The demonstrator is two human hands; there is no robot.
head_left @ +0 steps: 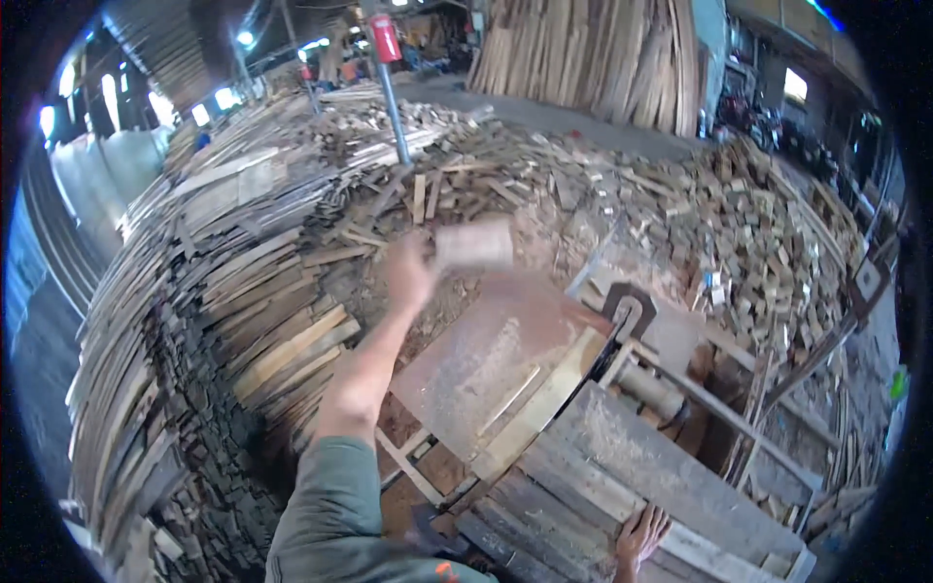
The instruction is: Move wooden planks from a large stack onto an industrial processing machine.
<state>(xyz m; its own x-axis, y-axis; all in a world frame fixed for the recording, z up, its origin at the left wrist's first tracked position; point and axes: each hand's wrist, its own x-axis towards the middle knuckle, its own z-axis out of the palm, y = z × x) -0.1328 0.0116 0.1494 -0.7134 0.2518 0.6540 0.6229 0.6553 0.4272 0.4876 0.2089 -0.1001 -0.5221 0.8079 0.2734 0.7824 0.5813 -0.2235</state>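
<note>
Stretched far forward, my left hand (410, 270) is closed at the near end of a short pale wood block (474, 245); both are smeared by motion. The block is in the air past the far edge of the saw table (476, 340). My right hand (643, 532) lies with fingers extended on long wooden planks (573, 486) at the near right, gripping nothing. A pale wood strip (544, 403) runs along the table, and a thin sliver (508, 400) lies beside it.
A dark metal bracket (630, 309) and a cylindrical machine part (649, 391) stand right of the table. Stacked slats (262, 311) fill the left. Offcuts (739, 233) are heaped at right and beyond. A post with a red cylinder (385, 39) and leaning boards (593, 58) rise behind.
</note>
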